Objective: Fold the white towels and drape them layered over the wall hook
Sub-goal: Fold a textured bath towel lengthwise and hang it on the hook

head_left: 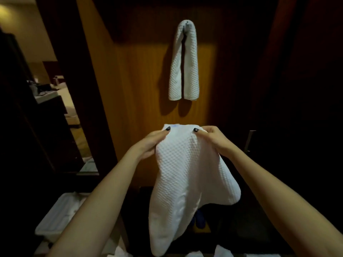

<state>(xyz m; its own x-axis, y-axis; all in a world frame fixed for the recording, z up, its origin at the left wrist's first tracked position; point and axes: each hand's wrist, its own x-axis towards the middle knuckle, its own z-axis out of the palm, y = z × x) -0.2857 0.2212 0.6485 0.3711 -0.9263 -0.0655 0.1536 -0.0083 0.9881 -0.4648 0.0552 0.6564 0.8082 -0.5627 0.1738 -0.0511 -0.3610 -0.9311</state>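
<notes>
White waffle-weave hung towel [183,62] is already folded and draped over the wall hook [187,24] on the wood panel [141,86]: first layer complete. Both hands, left hand [151,143] and right hand [211,138], pinch the top edge of the second towel [183,173], held below the hook, hanging loosely. Judged outstanding: finishing its fold and draping it over the first. More white fabric lies in the bin [55,217], lower left.
</notes>
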